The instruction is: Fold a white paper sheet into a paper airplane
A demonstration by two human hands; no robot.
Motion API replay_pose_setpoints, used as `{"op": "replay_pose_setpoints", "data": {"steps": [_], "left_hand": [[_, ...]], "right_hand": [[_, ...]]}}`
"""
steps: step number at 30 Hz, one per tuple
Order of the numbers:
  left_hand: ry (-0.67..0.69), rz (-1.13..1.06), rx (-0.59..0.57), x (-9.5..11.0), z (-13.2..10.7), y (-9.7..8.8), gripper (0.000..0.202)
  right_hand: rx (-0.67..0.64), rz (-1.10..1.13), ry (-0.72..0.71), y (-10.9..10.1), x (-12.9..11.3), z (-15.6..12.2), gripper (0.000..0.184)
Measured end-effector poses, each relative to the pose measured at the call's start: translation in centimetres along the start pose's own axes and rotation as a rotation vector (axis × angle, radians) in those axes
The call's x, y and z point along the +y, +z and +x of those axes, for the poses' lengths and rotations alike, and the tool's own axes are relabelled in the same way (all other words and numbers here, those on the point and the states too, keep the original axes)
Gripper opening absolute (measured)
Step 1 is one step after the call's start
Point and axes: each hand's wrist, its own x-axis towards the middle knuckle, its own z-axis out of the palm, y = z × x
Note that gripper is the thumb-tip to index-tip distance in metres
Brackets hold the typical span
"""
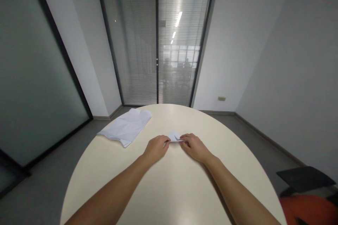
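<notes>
Between my two hands is a small folded piece of white paper (174,136), held just over the middle of the table. My left hand (157,148) pinches its left end with thumb and fingers. At the opposite end, my right hand (194,146) grips the paper the same way, its fingers curled over the edge. A flap of the paper sticks up near the right fingers. The parts under my fingertips are hidden.
A pale round table (174,190) fills the lower view. Several loose, creased white sheets (128,126) lie stacked at its far left. An orange and black chair (308,207) stands at the right. Beyond the table are glass doors with blinds (132,49).
</notes>
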Motion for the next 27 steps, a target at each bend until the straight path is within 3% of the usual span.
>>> {"op": "replay_pose_setpoints", "data": {"steps": [11, 20, 27], "left_hand": [[-0.146, 0.04, 0.036, -0.18, 0.22, 0.08, 0.025], [-0.107, -0.002, 0.051, 0.02, 0.23, -0.01, 0.023], [-0.062, -0.006, 0.064, -0.01, 0.02, 0.05, 0.033]], "right_hand": [[-0.004, -0.011, 0.078, 0.16, 0.55, 0.22, 0.028], [0.013, 0.055, 0.114, 0.11, 0.25, 0.24, 0.033], [0.012, 0.033, 0.139, 0.36, 0.24, 0.23, 0.034]]}}
